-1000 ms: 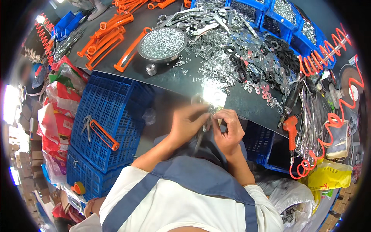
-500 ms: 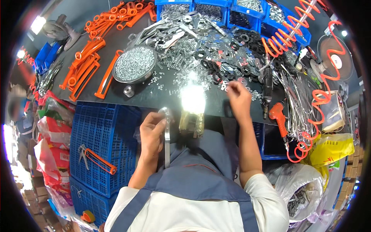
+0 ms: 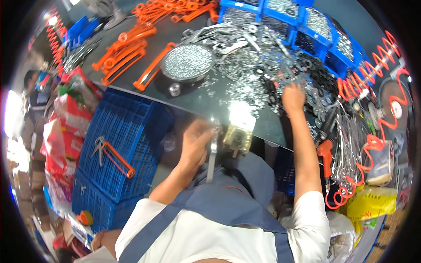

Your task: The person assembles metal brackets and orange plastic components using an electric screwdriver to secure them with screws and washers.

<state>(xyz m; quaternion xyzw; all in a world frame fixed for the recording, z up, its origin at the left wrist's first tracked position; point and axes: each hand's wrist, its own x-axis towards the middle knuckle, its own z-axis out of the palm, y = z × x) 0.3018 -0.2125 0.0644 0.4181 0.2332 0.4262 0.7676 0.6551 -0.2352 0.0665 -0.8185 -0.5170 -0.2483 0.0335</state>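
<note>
My left hand (image 3: pixel 195 142), slightly blurred, is closed around a long silver metal lever (image 3: pixel 212 160) that hangs down in front of my apron. Just right of it is a fixture wrapped in yellowish tape (image 3: pixel 238 139), its top washed out by bright glare at the bench edge. My right hand (image 3: pixel 294 100) is stretched far over the bench, fingers curled together at the heap of small black and grey parts (image 3: pixel 309 72). What its fingertips pinch is hidden. Silver rivet-like pieces (image 3: pixel 245 76) are spread left of that hand.
A round bowl of small metal pieces (image 3: pixel 187 61) stands beside a metal cup (image 3: pixel 174 90). Orange frames (image 3: pixel 125 50) lie at left; blue bins (image 3: pixel 315 26) line the back. An orange-handled air driver (image 3: pixel 325 155) hangs at right by red coiled hose. A caulking gun (image 3: pixel 115 158) rests on blue crates (image 3: pixel 118 131).
My right hand has reached farther forward into the heap of parts. My left hand still grips the lever, brought closer to the taped fixture. The whole view has turned and shifted.
</note>
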